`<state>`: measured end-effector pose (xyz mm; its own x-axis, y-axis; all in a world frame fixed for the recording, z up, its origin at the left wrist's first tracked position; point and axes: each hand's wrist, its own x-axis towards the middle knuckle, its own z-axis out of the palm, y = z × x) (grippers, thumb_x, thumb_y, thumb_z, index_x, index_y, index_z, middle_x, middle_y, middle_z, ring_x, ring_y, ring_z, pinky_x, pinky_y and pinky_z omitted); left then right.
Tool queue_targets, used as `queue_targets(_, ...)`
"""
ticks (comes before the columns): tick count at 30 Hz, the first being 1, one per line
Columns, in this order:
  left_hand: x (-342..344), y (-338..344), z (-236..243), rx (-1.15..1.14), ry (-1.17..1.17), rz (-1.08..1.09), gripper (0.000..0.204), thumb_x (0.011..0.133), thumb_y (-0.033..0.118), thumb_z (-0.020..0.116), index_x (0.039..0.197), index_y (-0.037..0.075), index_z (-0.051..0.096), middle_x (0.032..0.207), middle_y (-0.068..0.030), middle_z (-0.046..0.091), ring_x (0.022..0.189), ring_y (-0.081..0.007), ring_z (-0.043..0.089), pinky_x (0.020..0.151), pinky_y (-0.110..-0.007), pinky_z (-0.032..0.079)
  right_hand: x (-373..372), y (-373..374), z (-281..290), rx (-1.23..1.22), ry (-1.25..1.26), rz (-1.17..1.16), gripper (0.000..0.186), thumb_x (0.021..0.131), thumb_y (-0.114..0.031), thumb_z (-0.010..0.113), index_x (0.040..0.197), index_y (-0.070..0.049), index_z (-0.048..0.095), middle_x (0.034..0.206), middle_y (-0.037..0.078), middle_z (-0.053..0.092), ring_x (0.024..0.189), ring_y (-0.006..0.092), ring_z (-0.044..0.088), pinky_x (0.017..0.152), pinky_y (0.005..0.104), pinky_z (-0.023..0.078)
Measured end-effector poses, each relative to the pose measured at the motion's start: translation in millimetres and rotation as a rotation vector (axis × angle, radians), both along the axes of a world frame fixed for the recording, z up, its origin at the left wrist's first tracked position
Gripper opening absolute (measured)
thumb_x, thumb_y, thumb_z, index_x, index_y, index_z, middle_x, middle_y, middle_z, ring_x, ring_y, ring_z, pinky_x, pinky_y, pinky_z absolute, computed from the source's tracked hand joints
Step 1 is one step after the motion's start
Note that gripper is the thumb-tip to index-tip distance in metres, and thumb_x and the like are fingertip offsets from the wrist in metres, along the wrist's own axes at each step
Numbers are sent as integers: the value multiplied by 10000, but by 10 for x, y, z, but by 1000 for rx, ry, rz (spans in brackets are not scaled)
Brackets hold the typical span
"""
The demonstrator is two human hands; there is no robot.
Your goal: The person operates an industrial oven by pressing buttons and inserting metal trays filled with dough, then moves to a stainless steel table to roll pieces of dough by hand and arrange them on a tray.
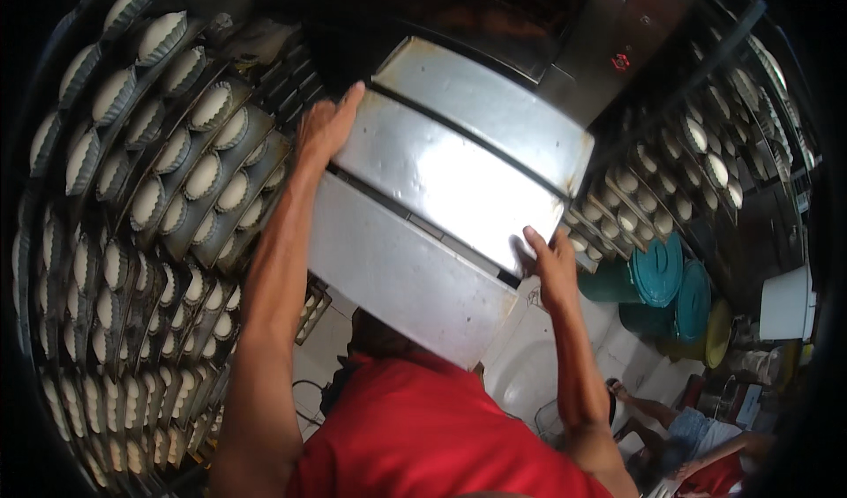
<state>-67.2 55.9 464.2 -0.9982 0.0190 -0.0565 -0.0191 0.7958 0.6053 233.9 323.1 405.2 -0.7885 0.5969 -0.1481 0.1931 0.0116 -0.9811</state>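
Note:
I hold a joined set of three long metal loaf pans (441,185) in front of my body, tilted, with their flat silvery faces up. Gaps run between the three, and rust-brown marks show at some corners. My left hand (328,129) is closed on the left end of the middle pan, with its thumb along the edge. On the opposite end, near the gap by the closest pan, my right hand (550,264) grips with its thumb on top. The fingers under the pans are hidden. Ahead of the set is a dark oven opening (476,8).
Racks of trays (198,176) with pale dough pieces in fluted cups stand at my left. Another loaded rack (679,158) is at the right. Teal lidded bins (657,269) and a white tub (787,304) stand below it. Another person (706,441) is at lower right.

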Motion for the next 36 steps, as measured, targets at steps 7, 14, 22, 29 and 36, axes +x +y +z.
queue_targets(7,-536,196,614,130,67,37,1067,832,807,482,1297,-149,575,1397,-320,542,1345,-407,508,1116,-438,383,-660,352,833,55,-8,142,592,923,-469,702,1075,88,571,843,108,598,813,173,690,489,208,425)
queue_targets(14,-1665,487,824,70,112,97,1012,839,817,449,1301,-66,622,1431,-268,537,1379,-376,481,1132,-460,379,-1857,675,1040,63,43,161,686,783,-592,777,860,65,597,636,34,496,525,142,547,475,291,508)
queue_targets(22,-3434,1298,837,31,80,59,1033,856,833,382,1346,-52,591,1449,-253,526,1384,-379,475,1133,-464,374,-3686,1474,1007,-39,24,140,750,779,-606,767,934,108,598,682,96,564,529,138,566,439,277,499)
queue_targets(29,-4902,2076,721,-19,20,-14,957,907,788,322,1364,-7,596,1462,-250,514,1397,-383,457,1138,-482,365,-4974,2147,991,-37,-102,-3,727,802,-618,743,1045,61,649,650,10,507,503,107,478,442,263,419)
queue_targets(36,-5759,2759,569,-23,-8,-68,993,897,821,283,1405,15,562,1489,-242,487,1417,-386,428,1151,-498,342,-5669,2646,854,-62,-134,-100,599,765,-622,771,772,-49,597,583,-1,480,471,107,478,402,278,408)
